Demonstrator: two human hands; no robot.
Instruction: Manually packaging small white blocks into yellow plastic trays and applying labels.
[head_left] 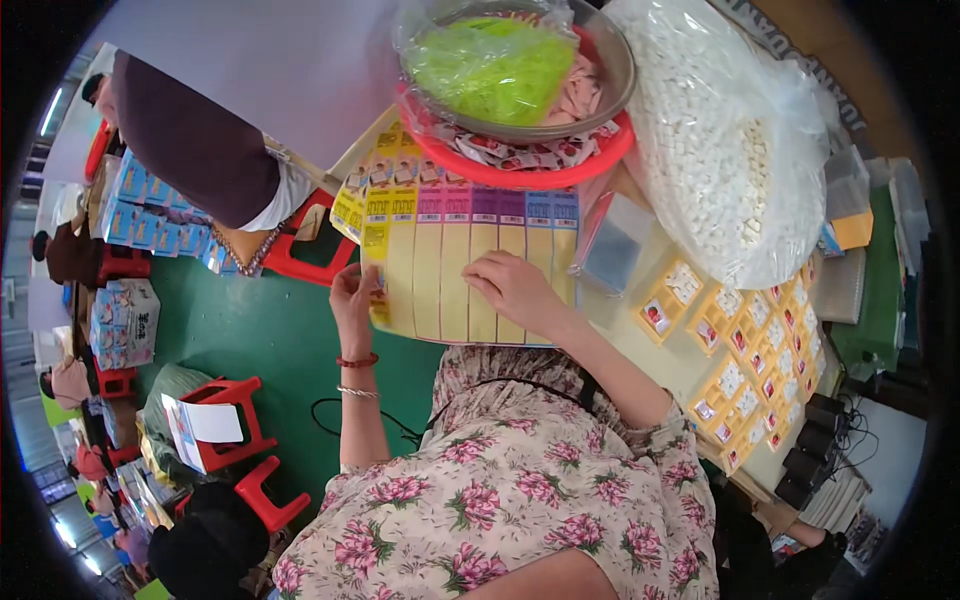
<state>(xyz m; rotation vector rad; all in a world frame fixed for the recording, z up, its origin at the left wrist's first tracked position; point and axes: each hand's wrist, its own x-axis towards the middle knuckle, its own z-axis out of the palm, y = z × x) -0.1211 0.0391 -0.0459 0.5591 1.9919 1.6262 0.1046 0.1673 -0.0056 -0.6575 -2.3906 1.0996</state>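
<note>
A sticker sheet (455,270) lies in front of me at the table's edge. Yellow, pink, purple and blue labels cover its far rows, while its near part is bare tan backing in long strips. At the sheet's left edge, my left hand (352,300) is closed, its fingertips pinching a small coloured sticker (378,284). My right hand (512,290) hovers over or rests on the bare strips, fingers bent and pressed together; whatever they may hold is hidden.
Beyond the sheet, a red basin (520,178) carries a metal bowl (615,95) with bagged bright green items. A big clear bag of white pieces (720,150) stands at right. Nearer are clear sleeves (617,245) and several yellow trays (660,305). Red stools (245,415) stand at left; people sit farther off.
</note>
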